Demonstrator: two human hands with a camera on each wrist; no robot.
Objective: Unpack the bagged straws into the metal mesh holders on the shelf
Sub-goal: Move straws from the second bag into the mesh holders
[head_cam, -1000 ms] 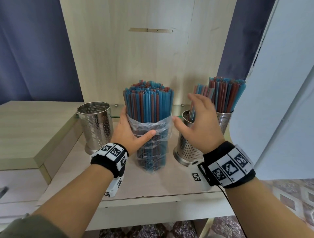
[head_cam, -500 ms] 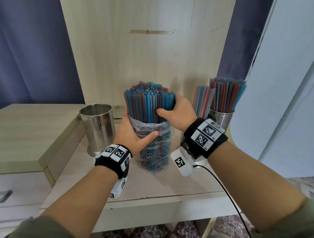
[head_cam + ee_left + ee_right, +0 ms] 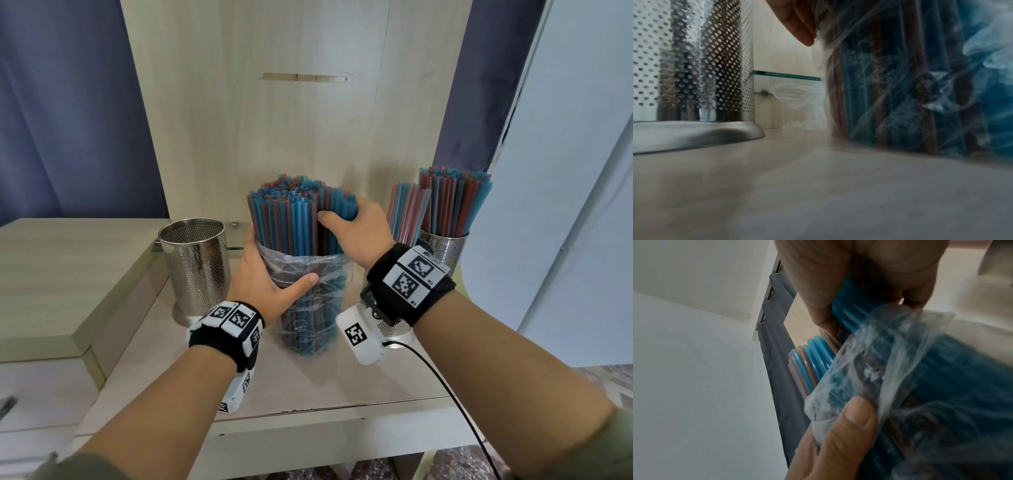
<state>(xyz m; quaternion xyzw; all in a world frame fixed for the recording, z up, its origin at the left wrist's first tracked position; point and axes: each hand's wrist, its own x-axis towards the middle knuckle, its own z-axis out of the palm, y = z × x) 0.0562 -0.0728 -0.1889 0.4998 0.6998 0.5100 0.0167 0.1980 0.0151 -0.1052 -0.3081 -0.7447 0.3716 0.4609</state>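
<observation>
Your left hand (image 3: 270,284) wraps the clear plastic bag of blue and red straws (image 3: 301,274), standing upright on the pale wooden shelf (image 3: 308,383) between the empty perforated metal holder (image 3: 195,263) on the left and the filled metal holder (image 3: 445,246) on the right, steadying it. Your right hand (image 3: 356,236) clamps a handful of blue straws (image 3: 337,209) (apparently to lift them). A second ago those fingers were spread apart, short of the bundle.

Soft, even daylight fills my head view, sharp at centre and bowed at the edges. My left wrist view is dim and hazy; the right blurs my thumb (image 3: 840,433) and bag (image 3: 906,369).
</observation>
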